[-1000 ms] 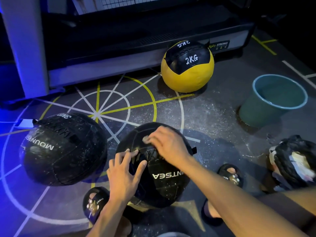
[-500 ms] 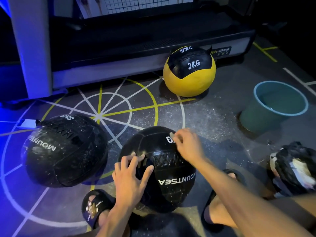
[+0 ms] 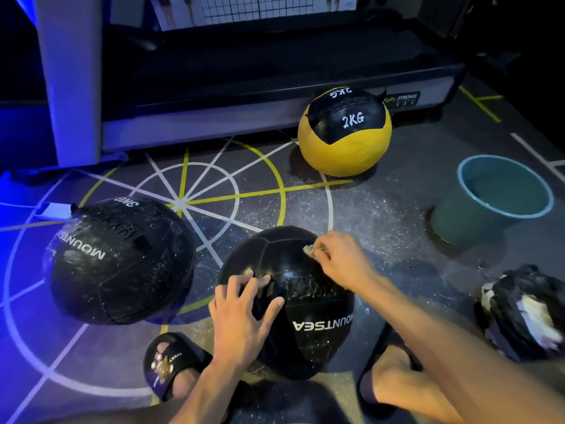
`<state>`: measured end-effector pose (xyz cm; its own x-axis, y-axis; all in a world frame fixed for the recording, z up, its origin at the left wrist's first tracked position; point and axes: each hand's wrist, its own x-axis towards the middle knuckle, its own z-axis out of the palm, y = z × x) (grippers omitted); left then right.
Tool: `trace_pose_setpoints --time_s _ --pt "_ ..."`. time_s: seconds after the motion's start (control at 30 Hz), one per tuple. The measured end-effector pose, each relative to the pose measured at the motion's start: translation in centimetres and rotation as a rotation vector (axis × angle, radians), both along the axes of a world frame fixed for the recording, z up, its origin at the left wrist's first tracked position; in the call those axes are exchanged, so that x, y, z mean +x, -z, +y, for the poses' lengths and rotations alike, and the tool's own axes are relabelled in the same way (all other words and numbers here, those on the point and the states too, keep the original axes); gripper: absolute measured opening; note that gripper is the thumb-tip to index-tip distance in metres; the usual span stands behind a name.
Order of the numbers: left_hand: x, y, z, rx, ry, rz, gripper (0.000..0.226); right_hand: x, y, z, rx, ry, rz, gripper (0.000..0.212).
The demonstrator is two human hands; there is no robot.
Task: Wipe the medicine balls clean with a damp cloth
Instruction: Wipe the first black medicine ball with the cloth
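Nearest of all, two feet in black slides (image 3: 169, 362) were planted on the marked floor (image 3: 382, 215), and between them sat the black medicine ball (image 3: 305, 316) then being worked on. It was steadied by the left hand (image 3: 241, 313), whose fingers were spread wide and laid flat over the near-left of its top, gripping nothing. A small pale wad of cloth (image 3: 310, 249) was pinched in the curled fingers of the right hand (image 3: 342, 261) and pressed to the ball's upper right — whether it was damp could not be told. White specks remained on the lower face of this ball, so its wiping was judged only partly done. Just beside it on the left lay a second black ball (image 3: 119, 258), visibly dusted and streaked, seemingly not yet cleaned. At the right edge a dark bundle with pale patches (image 3: 526, 310) was seen; its nature could not be made out. Farther off stood one green bucket (image 3: 495, 200), and farthest, against the base of a treadmill (image 3: 275, 96), a yellow 2KG ball (image 3: 345, 148) — its condition was hard to judge. In all, three medicine balls, one cloth and one bucket were counted; at best one ball was under way and two were left.
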<state>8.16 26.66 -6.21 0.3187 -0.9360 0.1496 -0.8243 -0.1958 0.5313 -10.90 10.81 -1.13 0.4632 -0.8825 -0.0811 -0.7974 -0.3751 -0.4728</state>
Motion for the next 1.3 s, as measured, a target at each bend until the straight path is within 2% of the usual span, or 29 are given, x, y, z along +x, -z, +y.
trace_pose_setpoints --time_s 0.07,0.17,0.23,0.33,0.43,0.47,0.57,0.67,0.8,0.87,0.9,1.0,1.07,1.17,1.2,1.23,1.3 --pt "-0.4 0.0 -0.3 -0.012 -0.011 -0.009 0.042 0.5 0.0 0.5 -0.045 0.015 -0.014 0.016" --pt "-0.3 0.0 -0.3 -0.007 -0.011 -0.017 0.044 1.6 -0.1 3.0 -0.035 -0.169 -0.036 0.015" --pt "-0.2 -0.1 -0.2 0.000 0.008 -0.018 0.045 0.7 0.1 1.3 0.007 -0.059 0.009 0.016" --pt "-0.5 -0.3 -0.7 0.002 0.005 -0.032 0.043 0.8 0.3 0.4 -0.016 0.102 -0.055 0.016" --pt "-0.5 -0.2 -1.0 -0.002 0.001 -0.040 0.043 2.6 -0.4 3.8 -0.034 -0.088 -0.084 0.017" --pt "-0.3 -0.1 -0.9 0.000 0.006 -0.040 0.043 2.4 -0.2 3.7 -0.020 -0.090 -0.101 0.017" --pt "-0.2 0.0 -0.4 -0.005 0.009 -0.011 0.044 0.0 0.3 -0.2 0.042 0.189 -0.155 0.014" --pt "-0.4 0.2 -0.1 -0.012 -0.003 0.013 0.045 -2.4 1.5 -1.9 0.063 0.490 -0.324 0.011" --pt "-0.5 0.3 -0.1 -0.024 -0.009 0.027 0.044 -1.0 1.9 -0.1 0.078 0.568 -0.511 0.008" --pt "-0.5 0.2 -0.3 -0.027 -0.009 0.026 0.044 0.3 1.0 1.1 0.057 0.446 -0.610 0.010" --pt "-0.6 0.2 -0.2 -0.027 -0.009 0.021 0.044 0.9 0.7 1.9 0.053 0.296 -0.579 0.013" --pt "-0.4 0.5 0.1 -0.049 -0.020 0.022 0.043 1.0 1.3 3.3 -0.034 -0.156 -0.325 0.028" --pt "-0.6 0.5 0.2 -0.069 -0.020 0.031 0.042 -0.4 2.0 1.9 -0.018 -0.128 -0.287 0.033" --pt "-1.3 0.8 0.2 -0.081 -0.015 0.010 0.041 -0.8 2.5 -0.1 0.025 0.187 -0.329 0.029" --pt "-1.5 0.8 0.1 -0.085 -0.019 0.012 0.040 0.0 2.4 0.4 0.007 0.221 -0.358 0.027" --pt "-1.5 0.9 0.0 -0.090 -0.026 0.011 0.039 1.3 2.1 1.4 -0.017 0.155 -0.406 0.027" --pt "-1.4 0.9 -0.3 -0.081 -0.034 -0.012 0.038 3.7 0.8 3.5 -0.008 -0.196 -0.470 0.027"
